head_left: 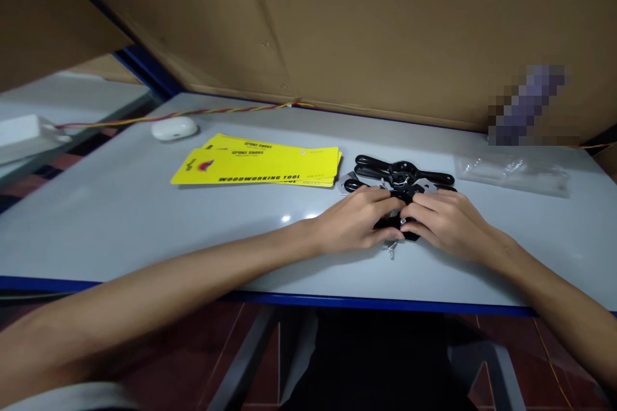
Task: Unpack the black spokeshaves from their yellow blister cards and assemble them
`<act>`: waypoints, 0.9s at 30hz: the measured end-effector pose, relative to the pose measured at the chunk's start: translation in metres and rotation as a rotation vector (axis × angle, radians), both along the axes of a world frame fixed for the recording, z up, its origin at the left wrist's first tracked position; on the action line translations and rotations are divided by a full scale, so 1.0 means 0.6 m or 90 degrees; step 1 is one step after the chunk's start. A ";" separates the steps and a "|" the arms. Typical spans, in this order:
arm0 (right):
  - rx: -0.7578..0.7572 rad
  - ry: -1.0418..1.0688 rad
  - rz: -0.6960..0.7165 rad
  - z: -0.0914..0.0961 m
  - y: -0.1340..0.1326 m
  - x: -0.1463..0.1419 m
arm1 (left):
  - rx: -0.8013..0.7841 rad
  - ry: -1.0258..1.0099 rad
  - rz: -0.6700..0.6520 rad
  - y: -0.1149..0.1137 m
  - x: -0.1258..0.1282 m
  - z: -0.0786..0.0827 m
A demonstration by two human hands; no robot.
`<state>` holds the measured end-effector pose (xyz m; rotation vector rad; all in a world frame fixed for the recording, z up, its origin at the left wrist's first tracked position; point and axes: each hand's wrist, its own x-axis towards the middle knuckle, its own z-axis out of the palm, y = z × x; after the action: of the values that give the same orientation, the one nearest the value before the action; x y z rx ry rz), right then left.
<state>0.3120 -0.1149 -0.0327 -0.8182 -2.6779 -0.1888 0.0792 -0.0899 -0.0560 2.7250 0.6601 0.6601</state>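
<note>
My left hand [359,218] and my right hand [446,221] meet over a black spokeshave [412,236] low on the white table, fingers curled onto it. Its body is mostly hidden beneath them. A small silvery screw head [403,221] shows between my two thumbs and fingertips. Just beyond my knuckles lie more black spokeshaves [405,170] in a stack, with long handles pointing left and right. A grey metal blade [426,185] sits by my right fingers, and another flat grey piece [345,185] pokes out at the left. Small silver screws [392,249] rest in front of my hands.
Yellow printed cards [260,164] lie overlapped left of the tools. A clear plastic bag [513,174] is at the right. A white rounded case [174,128] and red-yellow wires [216,112] are at the back left. A cardboard wall [366,32] closes off the table's rear.
</note>
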 end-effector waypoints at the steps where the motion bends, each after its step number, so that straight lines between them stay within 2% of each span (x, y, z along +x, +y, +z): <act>1: 0.006 0.001 -0.003 -0.001 -0.001 0.000 | -0.004 0.000 -0.002 0.001 -0.001 -0.001; 4: -0.002 -0.006 -0.013 -0.004 -0.003 0.000 | 0.007 0.029 -0.006 0.003 -0.004 0.001; 7: -0.010 0.000 -0.010 -0.002 -0.006 0.002 | 0.040 0.041 0.011 0.014 -0.017 0.015; 11: 0.033 0.016 0.050 0.007 -0.021 -0.006 | 0.102 0.025 0.150 0.053 -0.054 0.052; 13: 0.045 -0.007 0.077 0.011 -0.033 -0.015 | 0.161 0.098 0.206 0.074 -0.077 0.070; 16: 0.057 -0.048 0.085 0.009 -0.050 -0.026 | 0.173 0.229 0.195 0.092 -0.105 0.087; 19: 0.078 -0.077 0.078 0.001 -0.059 -0.029 | 0.146 0.287 0.188 0.094 -0.117 0.086; 24: 0.103 -0.109 0.090 -0.007 -0.059 -0.023 | 0.105 0.311 0.162 0.088 -0.116 0.069; 27: 0.150 -0.099 0.110 -0.009 -0.055 -0.022 | 0.098 0.318 0.145 0.086 -0.111 0.066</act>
<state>0.2988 -0.1478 -0.0383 -0.5164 -2.7818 -0.5336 0.0125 -0.0385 -0.0165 3.0084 1.0824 0.0606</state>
